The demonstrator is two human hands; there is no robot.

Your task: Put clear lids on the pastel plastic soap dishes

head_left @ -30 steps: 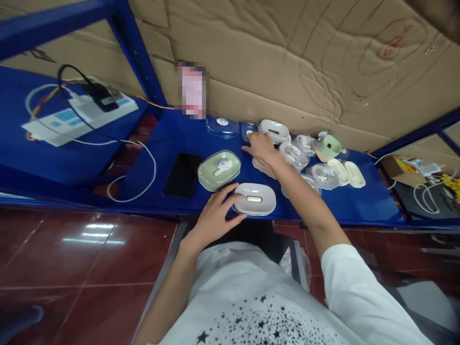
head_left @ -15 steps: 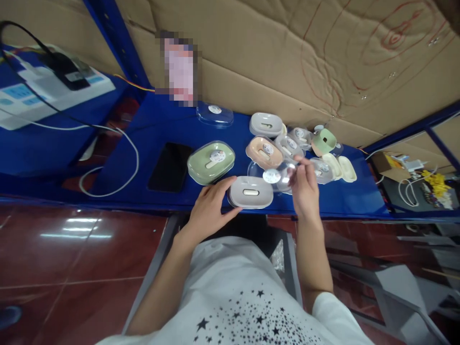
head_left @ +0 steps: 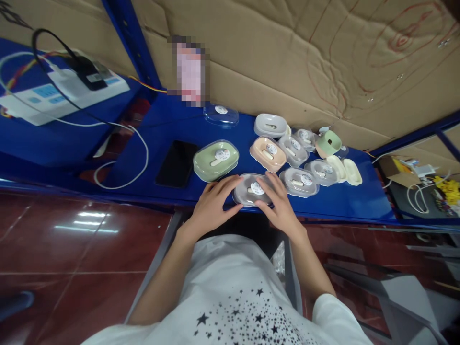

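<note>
Cardboard lines the wall behind a blue surface crowded with little oval cases. Nearest the edge sits the grey case, now wearing a clear lid with a round sticker; half a second ago it lay bare while the right hand held that lid in the air. Both hands now press in on it, the left hand at its nine o'clock, the right at three, fingers spread, grasping its sides. So the lidding looks done, in my judgement. At eleven o'clock lies a green case, at one a peach case, farther left a black phone.
</note>
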